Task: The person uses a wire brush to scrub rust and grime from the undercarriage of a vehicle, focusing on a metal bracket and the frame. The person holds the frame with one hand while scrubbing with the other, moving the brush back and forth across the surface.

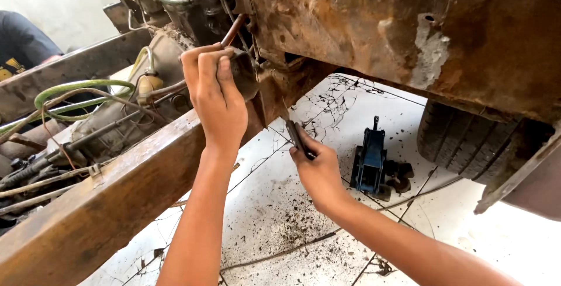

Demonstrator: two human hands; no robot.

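Note:
My left hand [217, 100] is raised against the rusty vehicle underside, its fingers wrapped round a dark round part [244, 73] next to a copper-coloured pipe [233, 30]. Lower down and to the right, my right hand [316, 169] grips a dark flat metal tool [295, 136], which points up toward the rusted edge of the frame rail [117, 195].
A rusty body panel [409, 29] hangs overhead. On the white cracked tile floor [280, 216] stands a blue jack [370, 162]. A tyre [464, 143] sits at the right. Green hoses [76, 90] and cables run along the left. Another person's dark sleeve [23, 43] shows far left.

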